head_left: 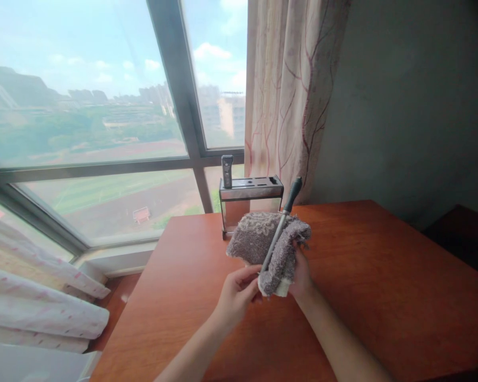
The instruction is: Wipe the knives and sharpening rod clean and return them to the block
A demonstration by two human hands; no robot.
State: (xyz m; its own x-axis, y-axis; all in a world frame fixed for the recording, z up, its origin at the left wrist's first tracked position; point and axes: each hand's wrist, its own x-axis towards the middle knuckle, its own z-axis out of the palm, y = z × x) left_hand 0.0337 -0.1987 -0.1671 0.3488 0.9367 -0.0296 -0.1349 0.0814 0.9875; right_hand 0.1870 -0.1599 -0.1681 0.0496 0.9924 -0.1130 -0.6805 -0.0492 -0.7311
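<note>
My right hand (301, 276) holds a fluffy grey cloth (258, 239) up above the wooden table (382, 297). A sharpening steel (281, 225) with a black handle pointing up and right lies across the cloth. My left hand (237, 294) pinches the lower tip of the steel's metal rod at the cloth's bottom edge. Behind them stands a metal knife block (250, 199) with one dark handle (227, 171) sticking out of its left slot.
A large window (103, 132) fills the left and back. A patterned curtain (295, 95) hangs behind the knife block. A grey wall (414, 106) stands at the right. White fabric (35, 302) lies at the lower left, below the table's edge.
</note>
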